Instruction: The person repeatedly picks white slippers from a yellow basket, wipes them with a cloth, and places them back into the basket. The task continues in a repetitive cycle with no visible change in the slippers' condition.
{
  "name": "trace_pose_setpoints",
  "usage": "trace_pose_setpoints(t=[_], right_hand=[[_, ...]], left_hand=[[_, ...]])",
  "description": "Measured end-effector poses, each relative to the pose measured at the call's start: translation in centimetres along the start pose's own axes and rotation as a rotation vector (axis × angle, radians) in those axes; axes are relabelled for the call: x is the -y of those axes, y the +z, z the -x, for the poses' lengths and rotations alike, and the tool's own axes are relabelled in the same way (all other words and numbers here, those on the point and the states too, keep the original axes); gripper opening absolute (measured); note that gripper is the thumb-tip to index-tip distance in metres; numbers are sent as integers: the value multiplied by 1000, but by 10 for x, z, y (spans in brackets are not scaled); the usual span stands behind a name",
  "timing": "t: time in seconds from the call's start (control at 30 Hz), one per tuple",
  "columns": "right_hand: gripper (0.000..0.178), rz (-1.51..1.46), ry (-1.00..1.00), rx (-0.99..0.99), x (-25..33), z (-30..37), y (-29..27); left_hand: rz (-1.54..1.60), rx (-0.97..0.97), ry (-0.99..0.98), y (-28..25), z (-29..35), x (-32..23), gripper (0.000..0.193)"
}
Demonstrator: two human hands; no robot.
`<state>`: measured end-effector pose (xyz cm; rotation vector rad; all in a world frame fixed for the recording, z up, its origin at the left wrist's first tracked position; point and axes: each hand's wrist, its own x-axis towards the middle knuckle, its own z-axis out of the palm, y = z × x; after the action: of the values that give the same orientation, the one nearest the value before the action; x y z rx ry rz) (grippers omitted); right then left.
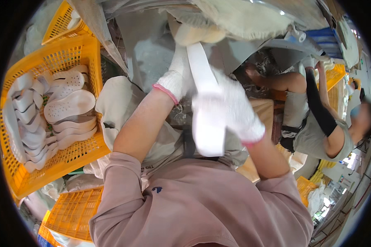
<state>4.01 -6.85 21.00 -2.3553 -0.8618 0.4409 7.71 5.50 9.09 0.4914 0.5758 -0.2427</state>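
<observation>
My right hand (241,109), in a white knitted glove with a pink cuff, is clasped around a long, smooth, white moulded shoe piece (209,133); its fingers look pressed together against it, though blur hides each one. The piece sits in front of my chest, its broad end toward my shirt and its narrow strip pointing away, near a rounded, cream-coloured pad (200,35). My left hand (176,80), gloved alike, is beside the strip; I cannot tell whether its fingers are spread or pinching.

I judge the piece light, probably foam: springy in the thick body, floppier along the strip, unlikely to break but easily dented or smudged. Its smooth face may slide under knit, so I would take the thick middle between thumb and flat fingers, steadying the strip lightly. Similar white perforated shoe pieces (70,105) lie in the yellow slotted plastic crate (94,61) at my left.
</observation>
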Motion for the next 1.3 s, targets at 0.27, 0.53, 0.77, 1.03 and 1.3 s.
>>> trace_pose_setpoints(t=[0.27, 0.53, 0.77, 1.03, 1.3], right_hand=[[61, -886, 396, 35, 0, -13, 8], [78, -149, 204, -318, 5, 80, 56], [35, 325, -136, -363, -12, -20, 30], [31, -1, -69, -585, -36, -15, 54], [42, -195, 136, -442, -7, -30, 38]], left_hand=[[69, 82, 206, -14, -7, 1, 43], [111, 84, 186, -24, -26, 17, 44], [18, 39, 271, -42, -39, -21, 46], [45, 48, 353, -54, -31, 0, 51], [158, 4, 200, -35, -3, 10, 60]])
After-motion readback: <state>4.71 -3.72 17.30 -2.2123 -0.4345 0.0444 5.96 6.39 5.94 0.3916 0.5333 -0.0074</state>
